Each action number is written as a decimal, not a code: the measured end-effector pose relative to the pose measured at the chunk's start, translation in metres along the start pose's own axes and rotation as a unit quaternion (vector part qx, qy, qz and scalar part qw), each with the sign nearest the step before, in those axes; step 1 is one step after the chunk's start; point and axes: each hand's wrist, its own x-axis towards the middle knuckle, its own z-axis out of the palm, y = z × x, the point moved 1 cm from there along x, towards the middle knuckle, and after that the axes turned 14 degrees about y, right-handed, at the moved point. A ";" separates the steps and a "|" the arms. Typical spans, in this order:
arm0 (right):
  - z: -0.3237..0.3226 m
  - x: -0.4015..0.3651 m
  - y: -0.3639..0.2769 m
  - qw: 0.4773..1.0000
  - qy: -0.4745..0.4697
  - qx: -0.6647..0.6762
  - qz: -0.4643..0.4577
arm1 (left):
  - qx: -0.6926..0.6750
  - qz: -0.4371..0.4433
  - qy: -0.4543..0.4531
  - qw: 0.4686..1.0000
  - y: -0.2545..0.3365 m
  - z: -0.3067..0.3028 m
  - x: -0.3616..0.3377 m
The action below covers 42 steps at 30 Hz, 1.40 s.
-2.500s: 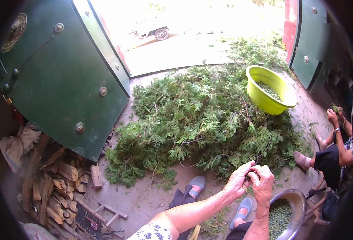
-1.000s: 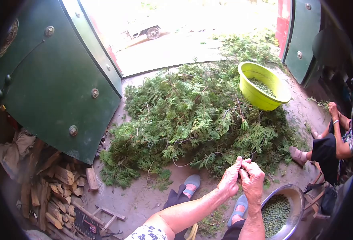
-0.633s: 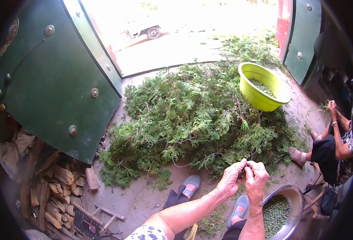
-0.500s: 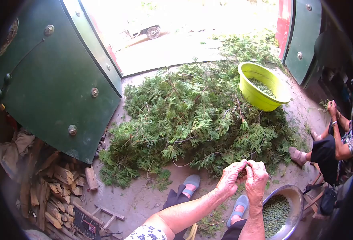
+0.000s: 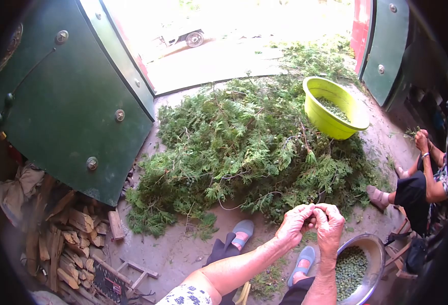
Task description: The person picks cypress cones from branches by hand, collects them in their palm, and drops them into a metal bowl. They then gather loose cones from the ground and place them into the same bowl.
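My left hand [image 5: 295,223] and my right hand [image 5: 329,225] meet at the fingertips, both with fingers bent in a pinch. Whatever lies between them is too small or hidden to name. Just beyond them spreads a big heap of green branches [image 5: 234,147]. Below and right of my right hand stands a metal basin [image 5: 380,254] holding small green berries [image 5: 350,272]. On the heap's right side rests a tilted yellow-green basin [image 5: 330,124] with more green berries [image 5: 334,109] inside.
At the right a seated co-worker's hands [image 5: 423,142] hold a green sprig. Chopped firewood [image 5: 76,244] and a small wooden frame [image 5: 137,274] lie lower left. Green metal doors [image 5: 66,112] flank the bright doorway. My feet [image 5: 301,264] are on the floor.
My right hand has shifted slightly right and its fingers have bent differently. My left hand stays nearly in place. The co-worker's hands have moved slightly.
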 end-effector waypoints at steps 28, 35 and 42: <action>-0.016 0.014 0.031 0.762 0.000 0.549 0.343 | -0.093 -0.028 0.017 0.995 0.004 0.007 -0.003; -0.010 0.015 0.016 0.792 0.074 0.480 0.370 | -0.023 -0.018 0.068 0.997 0.002 0.002 0.000; -0.023 0.015 0.036 0.752 0.021 0.524 0.401 | -0.051 -0.051 0.070 0.995 0.005 0.006 -0.001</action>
